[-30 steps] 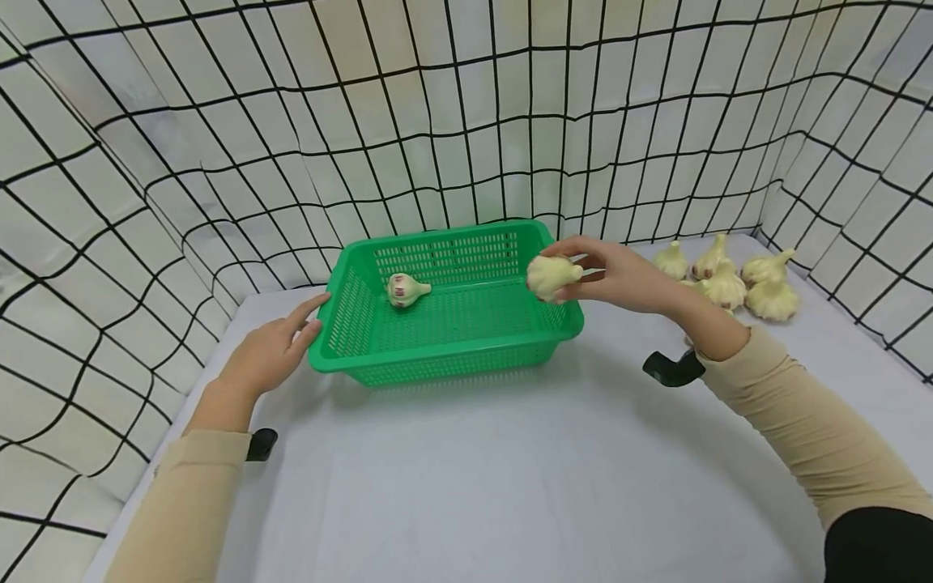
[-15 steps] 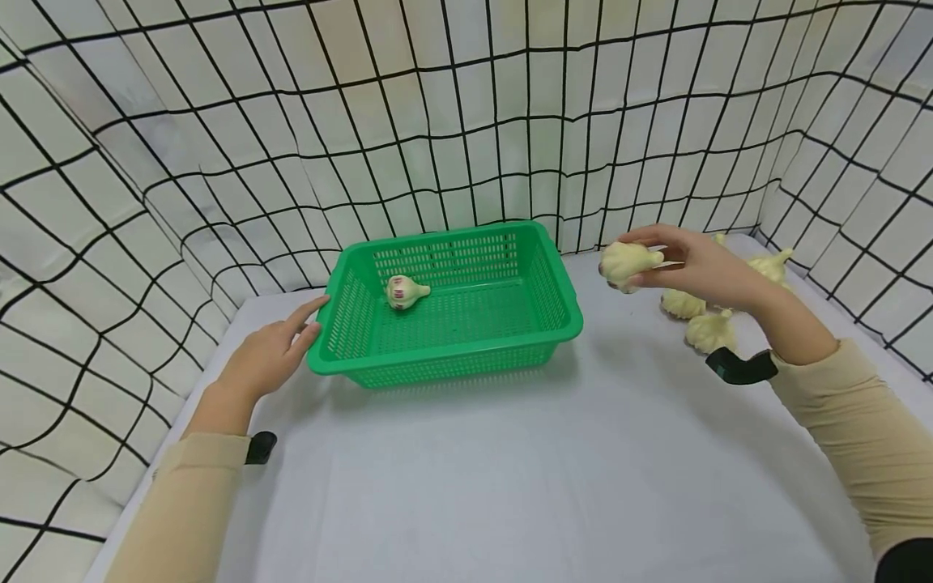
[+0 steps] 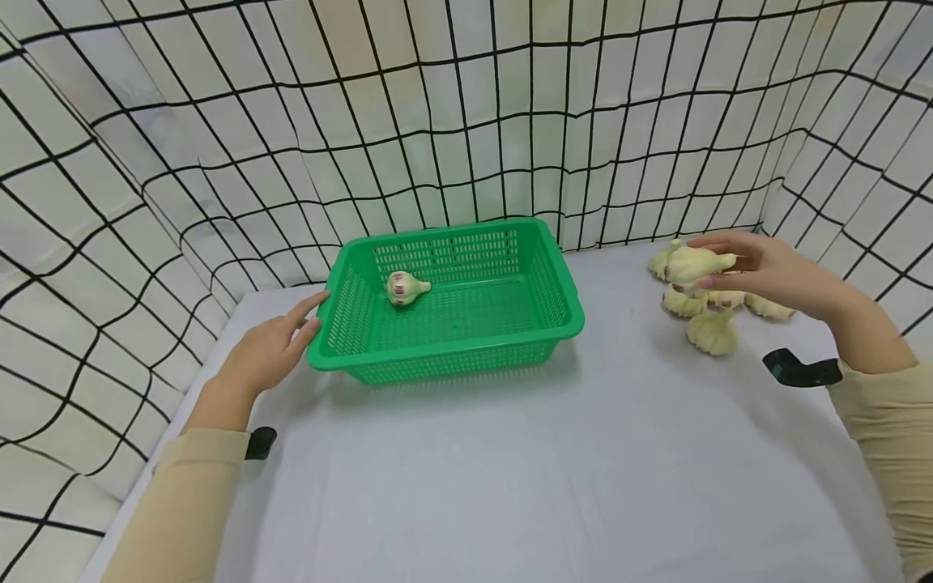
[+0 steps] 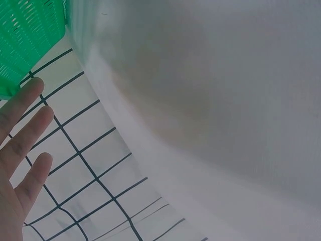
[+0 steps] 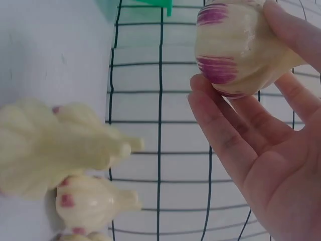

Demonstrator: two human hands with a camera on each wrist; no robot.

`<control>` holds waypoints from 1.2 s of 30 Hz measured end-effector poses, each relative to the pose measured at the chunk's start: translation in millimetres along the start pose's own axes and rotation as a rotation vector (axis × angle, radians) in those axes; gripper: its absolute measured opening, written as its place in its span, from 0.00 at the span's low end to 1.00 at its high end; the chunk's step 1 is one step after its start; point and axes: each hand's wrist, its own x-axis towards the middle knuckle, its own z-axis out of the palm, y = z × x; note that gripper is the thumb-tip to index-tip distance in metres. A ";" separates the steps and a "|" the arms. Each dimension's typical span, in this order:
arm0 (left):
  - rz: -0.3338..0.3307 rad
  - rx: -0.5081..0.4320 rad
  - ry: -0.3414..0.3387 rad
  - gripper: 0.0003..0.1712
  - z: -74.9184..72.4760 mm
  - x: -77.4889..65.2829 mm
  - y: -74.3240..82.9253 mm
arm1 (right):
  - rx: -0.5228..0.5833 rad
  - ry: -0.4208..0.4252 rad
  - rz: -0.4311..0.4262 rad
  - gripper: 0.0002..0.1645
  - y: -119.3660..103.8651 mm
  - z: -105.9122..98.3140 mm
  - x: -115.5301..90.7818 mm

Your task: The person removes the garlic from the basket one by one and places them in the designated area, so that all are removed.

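Note:
A garlic bulb (image 3: 694, 267) with purple streaks is pinched between the thumb and fingers of my right hand (image 3: 783, 275), above a pile of garlic bulbs (image 3: 713, 333) at the right. The right wrist view shows this held garlic bulb (image 5: 241, 47) up close, off the table. My left hand (image 3: 266, 356) touches the left rim of a green plastic basket (image 3: 452, 356) with straight fingers. Inside that basket, toward its left, lies one garlic bulb (image 3: 405, 288). Spread fingers (image 4: 31, 130) appear beside the basket wall in the left wrist view.
A white cloth covers the table (image 3: 466, 478). Black netting (image 3: 466, 121) over white panels encloses the back and both sides. More garlic bulbs (image 5: 93, 203) lie below the right hand, partly hidden by it in the head view.
My right hand has carried the garlic bulb from over the basket's right end rightward to above the pile. The left hand and basket stay almost where they were.

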 end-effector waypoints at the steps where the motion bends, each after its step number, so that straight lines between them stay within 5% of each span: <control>1: 0.000 0.000 -0.001 0.35 -0.3 0.0 0.3 | -0.009 0.010 0.010 0.34 4.2 -2.5 -1.8; 12: 0.004 0.006 -0.003 0.35 -1.7 0.2 0.9 | -0.078 0.076 0.131 0.41 40.6 -17.9 -18.1; 36: -0.012 0.004 -0.013 0.35 -0.2 0.0 0.3 | -0.175 -0.034 0.216 0.44 97.8 -8.2 -31.4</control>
